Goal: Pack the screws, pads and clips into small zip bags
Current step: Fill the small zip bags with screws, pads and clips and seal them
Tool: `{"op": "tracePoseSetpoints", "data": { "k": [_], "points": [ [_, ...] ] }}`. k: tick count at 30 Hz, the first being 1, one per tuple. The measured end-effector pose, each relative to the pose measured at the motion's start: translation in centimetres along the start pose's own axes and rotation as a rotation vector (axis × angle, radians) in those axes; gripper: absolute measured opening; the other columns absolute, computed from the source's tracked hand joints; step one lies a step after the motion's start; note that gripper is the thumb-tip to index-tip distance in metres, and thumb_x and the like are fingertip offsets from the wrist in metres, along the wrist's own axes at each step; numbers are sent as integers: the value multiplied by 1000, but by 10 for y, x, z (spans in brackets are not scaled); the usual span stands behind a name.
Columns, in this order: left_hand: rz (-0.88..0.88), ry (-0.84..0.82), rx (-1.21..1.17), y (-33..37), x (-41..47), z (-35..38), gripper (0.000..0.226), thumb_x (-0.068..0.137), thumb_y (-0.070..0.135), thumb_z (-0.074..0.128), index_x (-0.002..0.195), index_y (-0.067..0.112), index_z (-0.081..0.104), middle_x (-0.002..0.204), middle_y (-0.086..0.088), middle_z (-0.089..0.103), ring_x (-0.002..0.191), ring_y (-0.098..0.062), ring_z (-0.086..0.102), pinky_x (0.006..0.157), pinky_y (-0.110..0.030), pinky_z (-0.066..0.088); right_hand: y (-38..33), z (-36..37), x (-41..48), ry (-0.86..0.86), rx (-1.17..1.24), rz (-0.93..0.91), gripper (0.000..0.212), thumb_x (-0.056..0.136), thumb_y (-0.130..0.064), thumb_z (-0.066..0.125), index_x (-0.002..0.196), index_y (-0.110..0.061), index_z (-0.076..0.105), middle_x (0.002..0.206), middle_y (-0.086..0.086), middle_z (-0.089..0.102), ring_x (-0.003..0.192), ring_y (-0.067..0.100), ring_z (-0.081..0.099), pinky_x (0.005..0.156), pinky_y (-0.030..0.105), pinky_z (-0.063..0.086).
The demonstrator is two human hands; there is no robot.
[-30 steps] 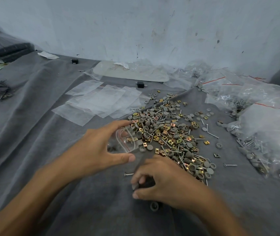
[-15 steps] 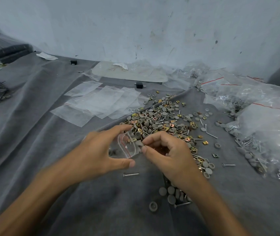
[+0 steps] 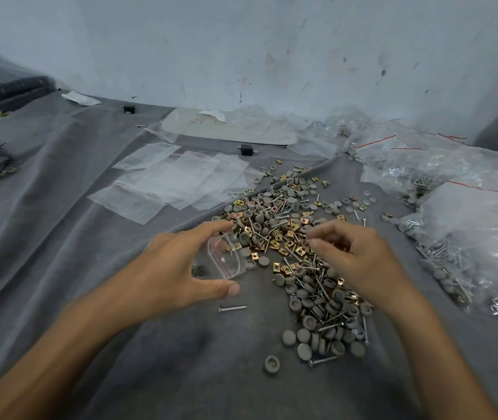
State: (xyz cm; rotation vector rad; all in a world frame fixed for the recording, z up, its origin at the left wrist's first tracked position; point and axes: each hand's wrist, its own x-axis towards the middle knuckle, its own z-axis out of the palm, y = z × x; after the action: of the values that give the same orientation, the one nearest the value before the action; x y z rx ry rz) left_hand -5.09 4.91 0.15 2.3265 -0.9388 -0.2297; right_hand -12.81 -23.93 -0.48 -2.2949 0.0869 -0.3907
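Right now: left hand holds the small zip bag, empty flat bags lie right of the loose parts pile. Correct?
Not quite. The head view shows the empty flat bags lying left of the loose parts pile, not right. The left hand does hold the small zip bag.

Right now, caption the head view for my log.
Left hand holds a small zip bag beside a pile of screws, pads and clips on grey cloth; right hand hovers over the pile.

Matt grey cloth (image 3: 59,225) covers the worktop – on it lie shiny metal screws (image 3: 232,309), brassy glossy clips (image 3: 289,244), dull grey pads (image 3: 289,337) and clear, glossy plastic bags (image 3: 175,183)
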Motion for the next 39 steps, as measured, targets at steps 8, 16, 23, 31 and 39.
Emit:
{"op": "tracePoseSetpoints", "data": {
  "k": [8,16,23,31,39],
  "points": [
    [4,4,-8,-2,0,1,95,61,82,65,146,57,28,135,30,54,111,-25,66,96,-25,48,6,4,-3,-390,-285,73,38,79,-54,79,114,-45,67,104,-21,57,92,-8,53,72,16,40],
    [-25,-8,-5,2,-1,0,95,62,80,65,146,57,27,140,24,55,117,-13,61,103,-29,45,5,-1,-3,-358,-301,116,23,88,-42,74,111,-40,71,100,-16,60,90,-4,57,71,13,41],
    [-43,-29,25,4,0,0,97,60,83,60,147,58,25,143,25,51,117,-10,59,98,-25,41,-1,10,-9,-351,-392,105,28,84,-36,70,113,-35,66,106,-19,59,94,-3,55,73,12,43],
    [-51,-23,22,4,0,1,96,61,83,62,147,57,28,142,27,50,125,-4,51,107,-31,41,-7,15,-10,-279,-443,72,15,90,-26,66,104,-32,66,96,-16,62,88,3,57,77,26,51],
    [-48,-15,33,4,0,2,93,61,84,60,144,59,28,136,25,55,115,-10,59,96,-24,43,-5,13,-9,-234,-383,71,11,92,-24,66,99,-33,67,97,-16,63,87,2,57,75,28,50]
  ]
}}
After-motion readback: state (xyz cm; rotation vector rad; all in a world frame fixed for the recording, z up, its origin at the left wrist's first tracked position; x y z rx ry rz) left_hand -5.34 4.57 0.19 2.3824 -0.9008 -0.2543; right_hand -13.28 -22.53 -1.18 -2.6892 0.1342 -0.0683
